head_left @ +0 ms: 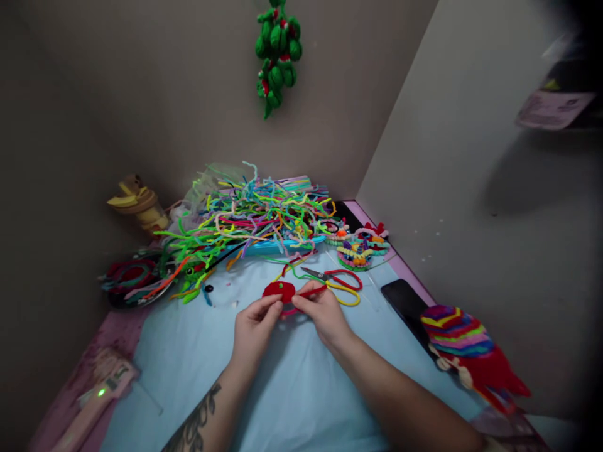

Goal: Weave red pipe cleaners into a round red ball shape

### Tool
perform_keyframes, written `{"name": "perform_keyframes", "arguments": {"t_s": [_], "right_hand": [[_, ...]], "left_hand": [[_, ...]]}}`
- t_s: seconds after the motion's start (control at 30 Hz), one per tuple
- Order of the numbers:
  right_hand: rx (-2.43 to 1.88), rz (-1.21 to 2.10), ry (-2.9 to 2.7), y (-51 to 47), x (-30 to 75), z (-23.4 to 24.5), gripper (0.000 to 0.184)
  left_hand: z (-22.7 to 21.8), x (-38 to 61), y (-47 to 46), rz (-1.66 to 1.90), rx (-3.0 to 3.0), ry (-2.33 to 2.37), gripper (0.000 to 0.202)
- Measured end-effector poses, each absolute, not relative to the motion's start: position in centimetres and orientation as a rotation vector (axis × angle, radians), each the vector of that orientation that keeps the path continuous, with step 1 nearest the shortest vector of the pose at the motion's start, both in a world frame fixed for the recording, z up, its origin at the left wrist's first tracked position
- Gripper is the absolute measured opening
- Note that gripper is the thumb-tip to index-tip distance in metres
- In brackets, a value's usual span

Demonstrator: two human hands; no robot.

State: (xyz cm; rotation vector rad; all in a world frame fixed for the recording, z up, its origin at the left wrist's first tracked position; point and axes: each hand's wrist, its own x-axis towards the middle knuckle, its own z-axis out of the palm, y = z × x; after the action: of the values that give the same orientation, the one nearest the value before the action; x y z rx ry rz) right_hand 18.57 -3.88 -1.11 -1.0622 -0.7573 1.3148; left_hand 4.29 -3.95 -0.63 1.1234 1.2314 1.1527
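Fingers [264,305] on red piece [277,289], scissors [347,279] beyond

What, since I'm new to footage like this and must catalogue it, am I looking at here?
There is no machine: these are a person's own bare hands. The one picture comes from a camera worn on that person's head, looking forward and down. The left hand and right hand together hold a small red piece at their fingertips, above a light blue covering. Just beyond lie scissors with one red and one yellow handle, then a heap of coloured fuzzy strands. Toward the right is a dark phone; at lower left, a pink tool showing a green light.
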Motion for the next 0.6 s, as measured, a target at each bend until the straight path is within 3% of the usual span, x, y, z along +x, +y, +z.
{"name": "perform_keyframes", "arguments": {"t_s": [0.6], "right_hand": [[-1.024, 1.241, -0.785, -3.48, 18.76, -1.65, 0.021]], "left_hand": [[-0.50, 3.90, -3.90, 1.303, 1.107, 1.368, 0.024]]}}
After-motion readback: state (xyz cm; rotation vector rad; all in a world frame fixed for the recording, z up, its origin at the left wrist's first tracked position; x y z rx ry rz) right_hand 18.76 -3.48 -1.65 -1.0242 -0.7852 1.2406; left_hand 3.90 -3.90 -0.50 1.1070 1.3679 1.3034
